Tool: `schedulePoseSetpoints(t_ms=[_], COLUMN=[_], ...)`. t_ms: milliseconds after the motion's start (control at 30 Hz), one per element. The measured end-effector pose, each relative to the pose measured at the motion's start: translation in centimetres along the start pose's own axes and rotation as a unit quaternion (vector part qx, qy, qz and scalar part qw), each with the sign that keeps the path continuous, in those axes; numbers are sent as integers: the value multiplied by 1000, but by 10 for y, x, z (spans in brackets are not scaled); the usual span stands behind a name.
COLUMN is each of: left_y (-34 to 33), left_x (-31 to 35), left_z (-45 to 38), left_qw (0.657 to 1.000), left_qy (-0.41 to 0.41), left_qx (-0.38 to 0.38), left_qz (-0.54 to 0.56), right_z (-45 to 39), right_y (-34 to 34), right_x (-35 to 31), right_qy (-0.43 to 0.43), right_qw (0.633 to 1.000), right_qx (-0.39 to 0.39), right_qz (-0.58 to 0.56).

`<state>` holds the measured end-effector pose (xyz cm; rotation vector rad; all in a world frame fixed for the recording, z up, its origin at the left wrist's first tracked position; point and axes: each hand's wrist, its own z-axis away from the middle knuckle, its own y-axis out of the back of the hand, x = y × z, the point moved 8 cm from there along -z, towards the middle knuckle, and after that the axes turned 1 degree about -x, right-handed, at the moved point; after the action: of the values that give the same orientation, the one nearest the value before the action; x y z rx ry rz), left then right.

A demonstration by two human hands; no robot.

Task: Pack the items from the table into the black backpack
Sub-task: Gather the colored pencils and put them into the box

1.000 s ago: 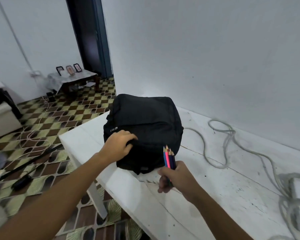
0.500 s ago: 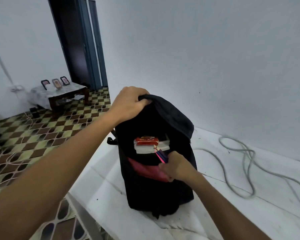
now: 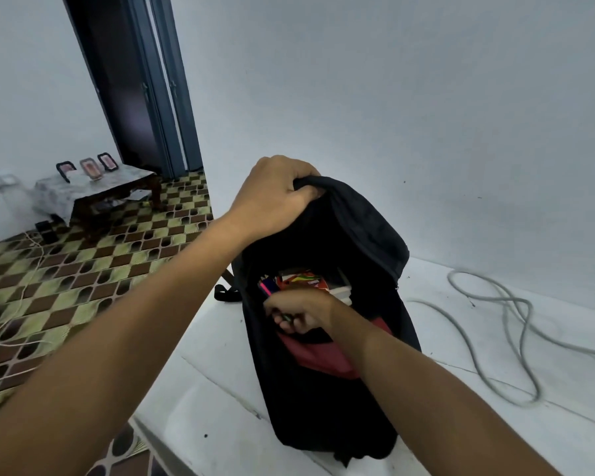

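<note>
- The backpack (image 3: 327,389) stands upright on the white table (image 3: 193,400), its top open toward me.
- My left hand (image 3: 275,194) grips the top flap in a tight fist and holds it up.
- My right hand (image 3: 301,310) sits in the opening, fingers curled round the pencils (image 3: 267,286); their pink and dark ends stick out above my knuckles.
- Inside I see an orange packet (image 3: 304,280) on a white box (image 3: 340,290), with a red pouch (image 3: 318,353) under my wrist.
- A grey cable (image 3: 495,341) loops over the table to the right.
</note>
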<state>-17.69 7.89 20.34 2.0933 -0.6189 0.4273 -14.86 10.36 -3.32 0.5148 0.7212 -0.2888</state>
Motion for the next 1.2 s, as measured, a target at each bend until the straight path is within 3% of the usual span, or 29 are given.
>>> schedulePoseSetpoints(t_ms=[233,500,867,1067,1200], left_y=[-2,-3,-2,-3,-3], left_x=[2,0,-3,-4,-4], left_z=[2,5,10,11,10], left_qw=[1000,999,998,998,998], left_qy=[-8,13,30,35,37], left_qx=[-10,-14,-21,-22,-20], left_qz=[11,40,49,51,53], right_z=[-14,-23,-19,-9,5], right_y=[-2,-7,-1,14,28], right_x=[-11,-20,-11,-10,-6], right_qy=[-33,-10,21,109,186], right_qw=[996,992,972,972,948], right_qx=[30,64,27,115,252], right_qz=[-77,-111,-231,-175,58])
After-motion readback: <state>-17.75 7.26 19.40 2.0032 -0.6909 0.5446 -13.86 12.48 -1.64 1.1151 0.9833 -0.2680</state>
